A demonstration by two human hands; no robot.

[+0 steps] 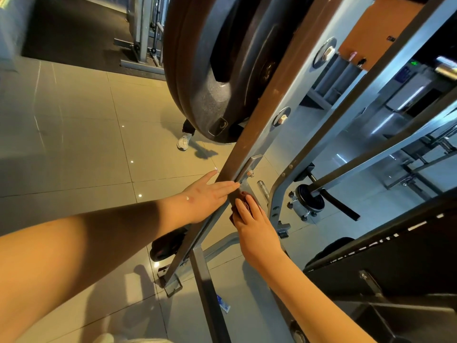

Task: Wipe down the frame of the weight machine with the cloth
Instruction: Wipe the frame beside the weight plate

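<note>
Cloth (243, 197): dark red-brown, bunched, pinned against the frame (257, 125) of the weight machine. It sits low on the slanted bar, just below a bolted bracket (254, 160). Only a fold above my fingertips and a corner at the hand's left edge show; the rest is under the hand.

Right hand (256, 220): on top of the cloth, fingers laid nearly straight and close together, pressing it to the grey side face of the bar. The thumb is hidden, so I cannot tell whether it pinches the fabric.

Left hand (205, 195): holds nothing, fingers straight and together, laid against the brown face of the same bar. Its fingertips reach the bar's edge just above the cloth, near the right fingertips. A small white spot sits on the back of this hand.

Frame: the bar runs from top right down to bottom left and ends at a foot on the tiled floor (74, 144). A large bolt (283, 119) sits on its grey face higher up. Black weight plates (210, 82) hang beside the bar, above both hands and well apart from them.

Surroundings:
- A white sneaker (184, 141) of another person is on the floor beyond the plates.
- A small blue-and-white packet (223, 304) lies on the floor near the frame's base.
- A small plate (310, 198) sits on a peg to the right.
- A black pad (395, 256) is at lower right.
</note>
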